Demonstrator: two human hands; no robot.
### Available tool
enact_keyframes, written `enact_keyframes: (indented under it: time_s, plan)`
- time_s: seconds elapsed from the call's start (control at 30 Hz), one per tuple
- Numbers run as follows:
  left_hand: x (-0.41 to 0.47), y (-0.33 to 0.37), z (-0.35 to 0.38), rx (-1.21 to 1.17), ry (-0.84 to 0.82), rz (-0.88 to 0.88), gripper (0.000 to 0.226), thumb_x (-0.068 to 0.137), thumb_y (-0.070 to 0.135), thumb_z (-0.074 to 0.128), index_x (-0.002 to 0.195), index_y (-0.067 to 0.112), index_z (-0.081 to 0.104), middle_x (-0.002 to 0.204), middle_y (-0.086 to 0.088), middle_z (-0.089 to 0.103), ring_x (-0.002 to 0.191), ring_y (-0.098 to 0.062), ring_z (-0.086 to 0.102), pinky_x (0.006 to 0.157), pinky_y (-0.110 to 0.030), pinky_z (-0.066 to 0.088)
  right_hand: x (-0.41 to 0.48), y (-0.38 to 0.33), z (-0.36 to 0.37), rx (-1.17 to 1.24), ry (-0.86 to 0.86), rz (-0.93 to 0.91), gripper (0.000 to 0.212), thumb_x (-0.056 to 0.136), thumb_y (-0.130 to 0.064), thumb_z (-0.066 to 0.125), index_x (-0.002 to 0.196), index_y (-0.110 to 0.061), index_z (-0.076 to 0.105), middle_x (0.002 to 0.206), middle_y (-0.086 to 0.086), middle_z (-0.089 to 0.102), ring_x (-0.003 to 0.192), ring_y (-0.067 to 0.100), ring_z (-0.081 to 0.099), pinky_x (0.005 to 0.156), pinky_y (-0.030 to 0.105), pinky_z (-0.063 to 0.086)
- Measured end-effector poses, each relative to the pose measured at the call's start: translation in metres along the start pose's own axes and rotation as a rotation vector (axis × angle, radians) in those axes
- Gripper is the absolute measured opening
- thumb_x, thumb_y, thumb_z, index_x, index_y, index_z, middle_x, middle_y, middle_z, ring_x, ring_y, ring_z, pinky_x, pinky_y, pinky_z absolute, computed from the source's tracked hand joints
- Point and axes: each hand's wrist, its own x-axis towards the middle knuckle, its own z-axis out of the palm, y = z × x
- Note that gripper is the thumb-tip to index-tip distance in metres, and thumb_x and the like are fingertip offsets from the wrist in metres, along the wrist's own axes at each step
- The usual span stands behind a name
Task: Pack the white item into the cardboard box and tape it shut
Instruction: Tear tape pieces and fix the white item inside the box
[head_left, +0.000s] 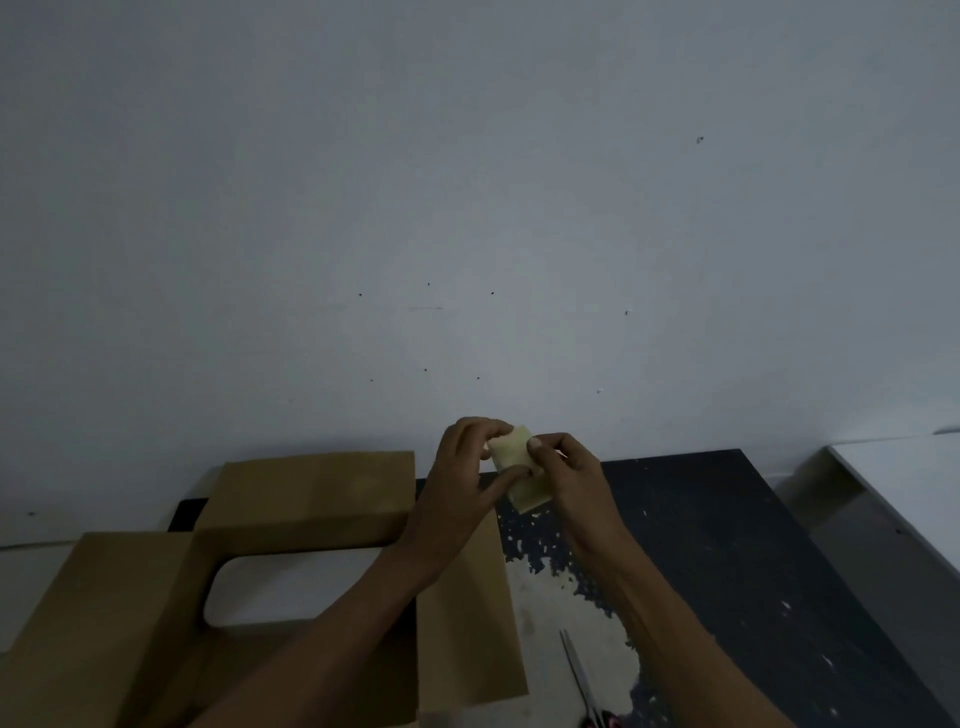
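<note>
Tape (522, 475), a cream-coloured piece, is pinched from both sides by the left hand (464, 472) and the right hand (572, 479), held up over the far part of the dark tabletop (727, 545). The white item (291, 587) lies inside the open cardboard box (311, 491) to their left. Scissors (579, 675) lie near, right of the box.

— Anything you can read on the cardboard box (311, 499), left of your left hand (467, 467)?
— No. Its brown faces give you no print, label or number.
— And the pale piece (530, 491) you pinch between that hand and your right hand (571, 473)?
— Plain too; you'll find no lettering on the side that shows.
— The bench (727, 545) below your right hand?
— Only pale flecks on dark, nothing you can read.
</note>
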Motion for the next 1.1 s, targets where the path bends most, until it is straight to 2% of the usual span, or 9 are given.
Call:
enact_keyframes:
  time_s: [0.13,0.33,0.43,0.5,0.63,0.73,0.83,0.97,1.1]
  plan:
    - [0.001,-0.001,-0.002,0.056,-0.067,-0.052,0.054,0.089,0.049,0.058,0.134,0.020,0.052,0.140,0.008,0.049,0.128,0.000,0.039,0.104,-0.003,0.029,0.004,0.001,-0.001,0.083,0.004,0.026,0.021,0.097,-0.016,0.049,0.091,-0.007,0.067,0.089,0.010,0.064,0.084,0.021,0.058,0.075,0.035,0.048]
    - [-0.001,-0.005,-0.001,0.090,-0.039,0.015,0.053,0.088,0.051,0.059,0.129,0.017,0.058,0.133,0.003,0.056,0.122,-0.007,0.048,0.102,-0.019,0.043,0.004,0.000,-0.003,0.173,-0.035,0.065,0.023,0.096,-0.010,0.044,0.095,0.003,0.062,0.086,0.013,0.060,0.082,0.023,0.054,0.074,0.040,0.045]
    - [-0.001,-0.003,0.002,0.124,-0.022,0.048,0.058,0.090,0.057,0.052,0.130,0.015,0.059,0.133,-0.001,0.057,0.123,-0.008,0.047,0.106,-0.010,0.034,0.003,-0.003,-0.004,0.276,-0.059,0.088,0.022,0.097,-0.012,0.045,0.087,-0.002,0.062,0.081,0.008,0.058,0.078,0.021,0.054,0.066,0.034,0.047]
    - [-0.001,-0.004,0.002,0.116,-0.033,0.052,0.059,0.090,0.057,0.052,0.134,0.017,0.056,0.135,0.000,0.055,0.125,-0.010,0.045,0.108,-0.012,0.033,0.002,-0.005,-0.004,0.342,-0.078,0.092,0.020,0.098,-0.012,0.046,0.087,-0.004,0.061,0.083,0.011,0.057,0.077,0.021,0.055,0.061,0.031,0.048]
    - [-0.002,-0.011,-0.003,0.122,-0.198,0.082,0.076,0.082,0.056,0.064,0.147,0.031,0.036,0.147,0.004,0.040,0.135,-0.008,0.031,0.110,-0.006,0.021,0.000,-0.007,-0.007,0.445,-0.160,0.152,0.016,0.099,-0.013,0.042,0.097,-0.007,0.055,0.089,0.018,0.061,0.072,0.025,0.061,0.045,0.031,0.038]
    - [-0.004,-0.013,0.000,0.142,-0.198,0.087,0.075,0.083,0.050,0.068,0.148,0.028,0.037,0.147,0.001,0.040,0.136,-0.012,0.033,0.110,-0.007,0.018,0.003,-0.003,-0.007,0.505,-0.177,0.212,0.013,0.094,-0.013,0.045,0.104,-0.010,0.053,0.098,0.019,0.059,0.082,0.029,0.060,0.053,0.033,0.036]
    - [-0.005,-0.011,0.003,0.128,-0.176,0.077,0.072,0.084,0.047,0.069,0.147,0.026,0.040,0.146,-0.001,0.042,0.134,-0.009,0.032,0.109,-0.004,0.017,0.006,0.000,-0.007,0.556,-0.182,0.257,0.024,0.085,-0.016,0.050,0.108,-0.010,0.051,0.107,0.021,0.058,0.096,0.033,0.055,0.063,0.036,0.037]
    - [-0.006,-0.010,0.004,0.123,-0.170,0.076,0.072,0.085,0.060,0.057,0.146,0.026,0.040,0.146,-0.001,0.042,0.133,-0.007,0.030,0.108,-0.003,0.017,0.006,0.000,-0.009,0.557,-0.184,0.268,0.018,0.091,-0.007,0.042,0.107,-0.011,0.051,0.100,0.019,0.063,0.085,0.027,0.064,0.063,0.036,0.037]
    - [-0.007,-0.008,0.005,0.143,-0.166,0.085,0.074,0.085,0.068,0.048,0.146,0.025,0.042,0.145,-0.003,0.043,0.133,-0.008,0.031,0.109,-0.006,0.018,0.005,0.001,-0.010,0.572,-0.195,0.293,0.018,0.091,-0.005,0.040,0.105,-0.011,0.050,0.101,0.018,0.058,0.085,0.027,0.059,0.061,0.035,0.037]
